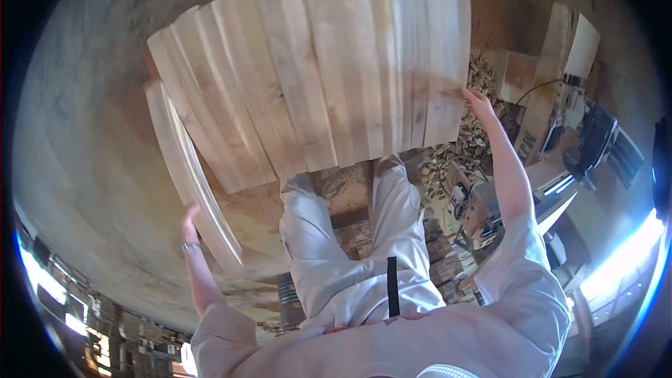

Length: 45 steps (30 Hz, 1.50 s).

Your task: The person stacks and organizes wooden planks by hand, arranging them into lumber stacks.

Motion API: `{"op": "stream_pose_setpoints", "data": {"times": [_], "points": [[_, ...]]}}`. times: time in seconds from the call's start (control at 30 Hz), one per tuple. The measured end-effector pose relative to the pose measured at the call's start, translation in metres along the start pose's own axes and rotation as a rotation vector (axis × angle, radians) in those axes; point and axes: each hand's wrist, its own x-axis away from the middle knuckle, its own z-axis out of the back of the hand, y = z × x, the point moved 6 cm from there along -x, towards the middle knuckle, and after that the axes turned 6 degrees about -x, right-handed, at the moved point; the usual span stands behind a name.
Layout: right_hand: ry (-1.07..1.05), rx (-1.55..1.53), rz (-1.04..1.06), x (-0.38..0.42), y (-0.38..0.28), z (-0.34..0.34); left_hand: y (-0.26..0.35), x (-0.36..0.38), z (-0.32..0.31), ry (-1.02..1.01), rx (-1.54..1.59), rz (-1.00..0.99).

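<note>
A broad row of pale wooden boards (pixel 350 63) lies side by side in front of me, uneven at the ends. My right hand (pixel 478 103) is at the outer edge of the rightmost wooden board (pixel 448 49), fingertips closed on that edge. To the left, a separate narrow stack of planks (pixel 192 175) lies at a slant, with a gap between it and the row. My left hand (pixel 190 222) is beside the outer side of this stack, fingers extended and slightly blurred.
Many small wood offcuts (pixel 458 136) are heaped beyond the right end of the row. A machine (pixel 567 133) with cables and a long board stands at the right. My legs (pixel 350 238) are close to the boards' near ends, and bare floor (pixel 91 133) stretches to the left.
</note>
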Motion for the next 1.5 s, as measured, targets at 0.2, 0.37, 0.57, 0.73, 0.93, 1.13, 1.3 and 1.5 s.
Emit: {"op": "stream_pose_setpoints", "data": {"times": [0.2, 0.37, 0.57, 0.73, 0.93, 1.13, 1.3, 1.5], "points": [[-0.481, -0.449, -0.031, -0.053, -0.019, -0.026, -0.07, 0.2, -0.042, 0.096, 0.114, -0.054], [-0.681, -0.527, 0.092, -0.095, -0.012, -0.053, -0.026, 0.3, -0.16, -0.145, 0.389, -0.079], [-0.682, -0.416, 0.394, -0.098, -0.025, -0.05, 0.008, 0.324, -0.239, -0.255, 0.488, -0.079], [-0.403, -0.374, 0.32, -0.047, -0.039, -0.001, -0.002, 0.348, -0.253, -0.466, 0.353, -0.147], [-0.465, -0.392, 0.314, 0.049, -0.078, 0.059, 0.043, 0.378, -0.235, -0.362, -0.153, -0.275], [-0.447, -0.703, 0.321, 0.312, -0.114, 0.19, 0.144, 0.399, -0.252, -0.807, -0.31, -0.685], [0.0, -0.468, 0.392, 0.445, -0.017, 0.265, 0.187, 0.396, -0.262, -0.95, -0.474, -0.795], [0.767, 0.063, 0.404, 0.529, 0.15, 0.305, 0.197, 0.364, -0.289, -1.038, -0.699, -0.579]]}}
